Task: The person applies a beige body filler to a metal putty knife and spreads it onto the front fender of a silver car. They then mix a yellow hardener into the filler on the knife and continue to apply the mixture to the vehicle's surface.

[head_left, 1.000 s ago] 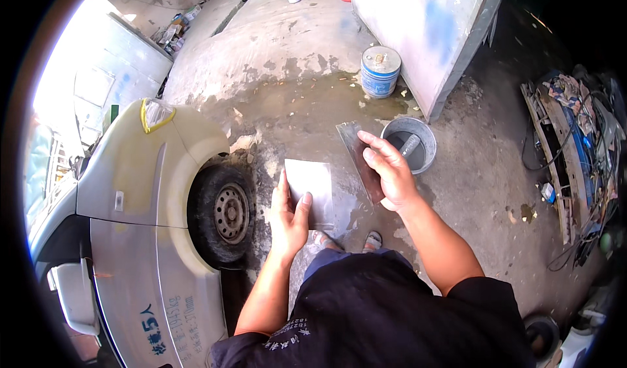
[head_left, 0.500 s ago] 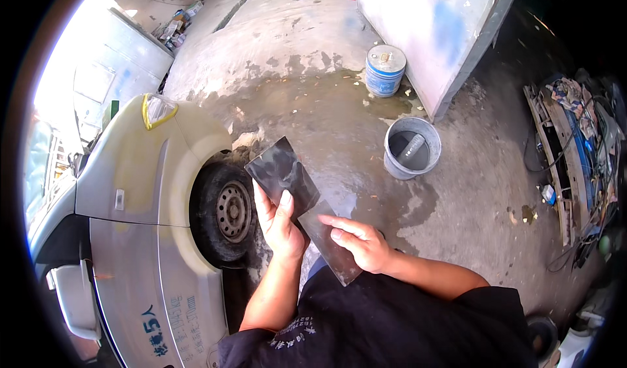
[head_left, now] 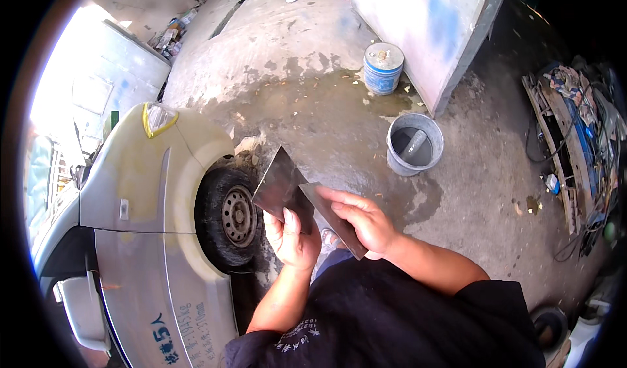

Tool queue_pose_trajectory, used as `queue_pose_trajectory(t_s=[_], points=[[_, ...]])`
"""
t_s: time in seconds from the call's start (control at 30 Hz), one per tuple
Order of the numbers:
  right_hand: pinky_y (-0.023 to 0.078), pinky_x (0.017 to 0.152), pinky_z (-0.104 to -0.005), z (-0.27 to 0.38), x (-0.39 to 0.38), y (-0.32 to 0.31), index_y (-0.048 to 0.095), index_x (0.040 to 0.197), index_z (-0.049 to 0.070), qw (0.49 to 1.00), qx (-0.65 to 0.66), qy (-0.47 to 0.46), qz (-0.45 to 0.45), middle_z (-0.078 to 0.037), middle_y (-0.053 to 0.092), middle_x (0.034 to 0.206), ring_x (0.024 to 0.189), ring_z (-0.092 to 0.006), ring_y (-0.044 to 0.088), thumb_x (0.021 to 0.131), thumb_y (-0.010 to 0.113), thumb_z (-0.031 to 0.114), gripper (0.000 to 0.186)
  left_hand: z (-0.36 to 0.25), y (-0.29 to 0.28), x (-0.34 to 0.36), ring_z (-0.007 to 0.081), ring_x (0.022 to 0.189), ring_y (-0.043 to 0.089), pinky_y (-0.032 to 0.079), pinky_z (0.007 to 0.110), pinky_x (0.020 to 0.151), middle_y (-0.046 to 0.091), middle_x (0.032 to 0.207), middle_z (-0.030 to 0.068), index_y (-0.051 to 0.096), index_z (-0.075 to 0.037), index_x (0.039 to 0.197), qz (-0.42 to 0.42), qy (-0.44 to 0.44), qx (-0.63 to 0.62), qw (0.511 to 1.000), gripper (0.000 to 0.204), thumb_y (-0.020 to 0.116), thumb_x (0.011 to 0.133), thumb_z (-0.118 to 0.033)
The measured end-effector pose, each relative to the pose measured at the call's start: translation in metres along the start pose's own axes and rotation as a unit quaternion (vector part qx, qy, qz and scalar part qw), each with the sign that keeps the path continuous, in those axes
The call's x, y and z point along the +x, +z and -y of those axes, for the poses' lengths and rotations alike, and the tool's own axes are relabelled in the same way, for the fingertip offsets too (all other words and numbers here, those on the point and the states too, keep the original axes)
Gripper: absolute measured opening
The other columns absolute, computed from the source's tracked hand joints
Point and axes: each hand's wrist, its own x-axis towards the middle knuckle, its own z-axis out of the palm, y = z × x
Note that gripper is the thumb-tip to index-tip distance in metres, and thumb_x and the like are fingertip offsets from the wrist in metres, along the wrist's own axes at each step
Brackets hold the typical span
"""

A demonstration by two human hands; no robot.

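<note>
My left hand [head_left: 292, 240] is closed on a dark, flat, rectangular sheet [head_left: 282, 188], its thumb lying on the lower part of the face. Smears mark that sheet, and its top corner points up. In my right hand [head_left: 366, 221] is a second dark flat sheet [head_left: 334, 222], narrow and slanted in this view, with fingers along its upper right side. The upper end of the second sheet overlaps the edge of the first. Whether the two touch is unclear, and so is their material.
A silver vehicle [head_left: 137, 250] with yellowish patches and a wheel [head_left: 236, 216] stands close on the left. Ahead right are a grey bucket [head_left: 398, 162] holding liquid and a cylinder, a lidded drum [head_left: 382, 74] and a white panel [head_left: 405, 35]. Piled scrap [head_left: 562, 146] lies far right.
My right hand has turned its sheet more edge-on and lifted its lower end. The left sheet has tilted and shifted slightly down, and the two sheets now overlap more.
</note>
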Motion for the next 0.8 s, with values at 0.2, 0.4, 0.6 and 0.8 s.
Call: queue_pose_trajectory(t_s=[0.2, 0.4, 0.6, 0.8], points=[[0.038, 0.099, -0.0253, -0.015, -0.002, -0.003, 0.050, 0.132, -0.005, 0.988, -0.130, -0.081, 0.034, -0.011, 0.056, 0.131, 0.117, -0.0122, 0.050, 0.099, 0.042, 0.008, 0.036, -0.011, -0.007, 0.007, 0.0272, 0.128, 0.044, 0.034, 0.042, 0.108, 0.045, 0.139, 0.0124, 0.039, -0.006, 0.139, -0.008, -0.065, 0.025, 0.998, 0.045, 0.046, 0.095, -0.008], [0.040, 0.099, -0.0256, -0.024, -0.003, -0.002, 0.051, 0.131, -0.003, 0.937, -0.301, -0.165, 0.065, -0.012, 0.059, 0.127, 0.115, -0.0126, 0.053, 0.099, 0.044, 0.010, 0.035, -0.022, -0.015, 0.020, 0.0265, 0.128, 0.044, 0.032, 0.041, 0.108, 0.045, 0.140, 0.0129, 0.037, -0.005, 0.141, 0.018, -0.103, -0.012, 0.994, 0.046, 0.045, 0.096, -0.007], [0.043, 0.095, -0.0266, 0.015, 0.022, -0.011, 0.055, 0.128, -0.001, 0.897, -0.378, -0.219, 0.061, -0.016, 0.062, 0.123, 0.113, -0.0151, 0.057, 0.097, 0.045, 0.007, 0.034, -0.023, -0.015, 0.016, 0.0266, 0.128, 0.043, 0.033, 0.042, 0.108, 0.046, 0.139, 0.0112, 0.038, -0.009, 0.141, -0.002, -0.153, -0.018, 0.988, 0.048, 0.050, 0.094, -0.012], [0.047, 0.091, -0.0289, -0.011, 0.006, -0.009, 0.059, 0.125, 0.003, 0.890, -0.401, -0.207, 0.068, -0.017, 0.064, 0.119, 0.109, -0.0214, 0.062, 0.095, 0.047, 0.008, 0.032, -0.028, -0.026, 0.020, 0.0276, 0.130, 0.042, 0.033, 0.042, 0.108, 0.044, 0.141, 0.0113, 0.037, -0.008, 0.142, 0.016, -0.197, 0.023, 0.980, 0.050, 0.050, 0.095, -0.013]])
